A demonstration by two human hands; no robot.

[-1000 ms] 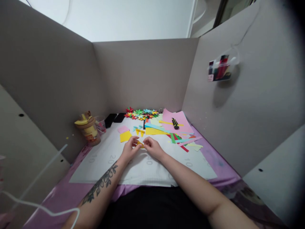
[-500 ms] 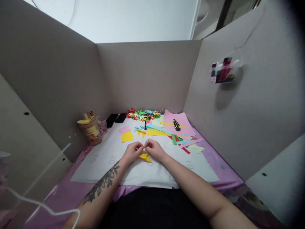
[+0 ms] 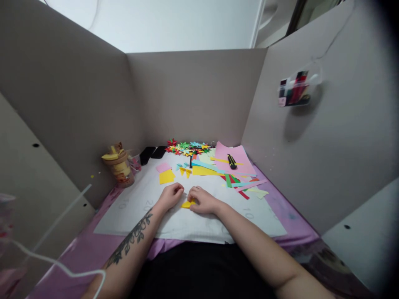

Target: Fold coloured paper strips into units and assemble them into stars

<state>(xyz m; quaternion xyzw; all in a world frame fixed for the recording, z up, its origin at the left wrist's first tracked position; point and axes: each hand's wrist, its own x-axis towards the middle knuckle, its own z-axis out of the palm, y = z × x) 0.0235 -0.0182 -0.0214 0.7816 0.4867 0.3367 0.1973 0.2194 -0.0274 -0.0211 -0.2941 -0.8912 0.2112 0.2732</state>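
The left hand [image 3: 171,196] lies knuckles up, its fingers curled inward in a loose fist. The right hand [image 3: 202,200] lies just beside those fingers, wrist low, its own fingertips pressing down.

Matt yellow paper piece [image 3: 188,204] on a smooth white mat [image 3: 193,220]; matt cardboard walls [image 3: 193,95]; purple cloth [image 3: 289,224] beneath.
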